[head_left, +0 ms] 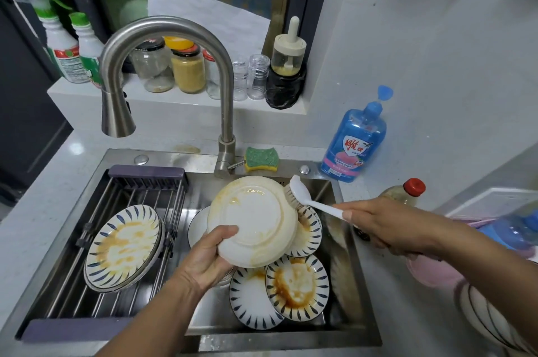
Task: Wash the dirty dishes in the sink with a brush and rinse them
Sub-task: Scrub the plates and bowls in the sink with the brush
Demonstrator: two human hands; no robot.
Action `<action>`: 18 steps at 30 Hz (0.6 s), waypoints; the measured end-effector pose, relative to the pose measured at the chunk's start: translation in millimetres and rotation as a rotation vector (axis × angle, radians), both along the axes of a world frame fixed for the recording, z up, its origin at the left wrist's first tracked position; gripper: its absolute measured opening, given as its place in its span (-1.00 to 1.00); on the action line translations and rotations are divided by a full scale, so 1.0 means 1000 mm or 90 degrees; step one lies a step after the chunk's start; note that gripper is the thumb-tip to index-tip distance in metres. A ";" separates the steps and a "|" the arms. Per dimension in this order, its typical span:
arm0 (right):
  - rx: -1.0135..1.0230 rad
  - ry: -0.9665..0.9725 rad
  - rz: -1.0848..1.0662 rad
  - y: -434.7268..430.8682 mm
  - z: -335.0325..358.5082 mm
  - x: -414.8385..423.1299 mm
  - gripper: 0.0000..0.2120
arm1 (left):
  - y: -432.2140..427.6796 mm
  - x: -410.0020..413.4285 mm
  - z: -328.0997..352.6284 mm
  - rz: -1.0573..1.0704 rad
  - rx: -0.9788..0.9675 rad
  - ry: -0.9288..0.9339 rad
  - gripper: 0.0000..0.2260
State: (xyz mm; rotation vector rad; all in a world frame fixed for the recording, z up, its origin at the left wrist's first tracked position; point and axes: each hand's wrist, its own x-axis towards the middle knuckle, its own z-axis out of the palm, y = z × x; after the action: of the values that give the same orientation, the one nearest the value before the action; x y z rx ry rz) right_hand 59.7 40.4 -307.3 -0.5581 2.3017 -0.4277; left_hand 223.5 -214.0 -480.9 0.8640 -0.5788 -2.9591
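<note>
Gripping the stained white plate (253, 220) in the left hand (203, 260) above the sink (291, 340); holding the dish brush (302, 196) in the right hand (384, 225), touching bristles to the rim.

Our sauce-smeared round white ceramic plate (256, 222) meets the white plastic long-handled brush (302, 196).
We see it tilted, underside up, over the stainless steel sink (343, 269), bristles touching its upper right rim; stained blue-striped white plates (297, 289) lie beneath.

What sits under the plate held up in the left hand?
Three sauce-stained blue-striped plates lie in the sink below the plate, plus a white dish edge at its left. Their covered parts and anything else beneath are hidden.
</note>
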 end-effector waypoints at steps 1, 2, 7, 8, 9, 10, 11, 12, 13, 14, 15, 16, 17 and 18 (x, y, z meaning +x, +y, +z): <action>-0.001 -0.007 0.000 -0.002 0.008 -0.001 -0.73 | -0.003 0.002 0.001 -0.033 -0.033 0.006 -0.18; 0.007 -0.007 0.015 -0.006 0.012 -0.003 -0.72 | -0.005 0.002 0.003 -0.068 -0.071 0.009 -0.27; 0.168 0.143 0.256 -0.053 0.019 0.018 -0.65 | 0.002 -0.002 0.014 -0.212 -0.209 0.037 -0.45; 0.174 0.165 0.271 -0.063 0.015 0.025 -0.65 | 0.006 -0.002 0.014 -0.214 -0.198 0.044 -0.45; 0.167 0.186 0.269 -0.070 0.014 0.031 -0.66 | 0.011 -0.003 0.013 -0.202 -0.175 0.047 -0.46; 0.169 0.214 0.274 -0.075 0.012 0.038 -0.67 | 0.014 -0.002 0.010 -0.182 -0.145 0.051 -0.48; 0.173 0.235 0.289 -0.079 0.013 0.046 -0.68 | 0.016 -0.001 0.007 -0.160 -0.110 0.057 -0.51; 0.182 0.250 0.304 -0.079 0.011 0.054 -0.68 | 0.018 0.001 0.006 -0.142 -0.070 0.069 -0.54; 0.178 0.265 0.318 -0.075 0.010 0.061 -0.68 | 0.018 0.003 0.005 -0.129 -0.025 0.079 -0.55; 0.171 0.279 0.332 -0.070 0.009 0.070 -0.68 | 0.018 0.004 0.006 -0.118 0.018 0.087 -0.52; 0.157 0.297 0.348 -0.064 0.007 0.077 -0.68 | 0.018 0.006 0.007 -0.105 0.053 0.089 -0.43; 0.150 0.317 0.375 -0.058 0.004 0.082 -0.65 | 0.019 0.007 0.009 -0.089 0.078 0.090 -0.33; 0.160 0.336 0.412 -0.053 0.001 0.084 -0.61 | 0.020 0.008 0.011 -0.075 0.085 0.087 -0.25; 0.173 0.355 0.440 -0.049 -0.001 0.085 -0.58 | 0.022 0.009 0.013 -0.070 0.091 0.092 -0.23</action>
State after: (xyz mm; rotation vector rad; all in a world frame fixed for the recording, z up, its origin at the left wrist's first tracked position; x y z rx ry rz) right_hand 144.8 -8.6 -308.3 -1.3925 2.4052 0.4182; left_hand 232.7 -191.9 -467.9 0.6384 -0.4253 -3.1607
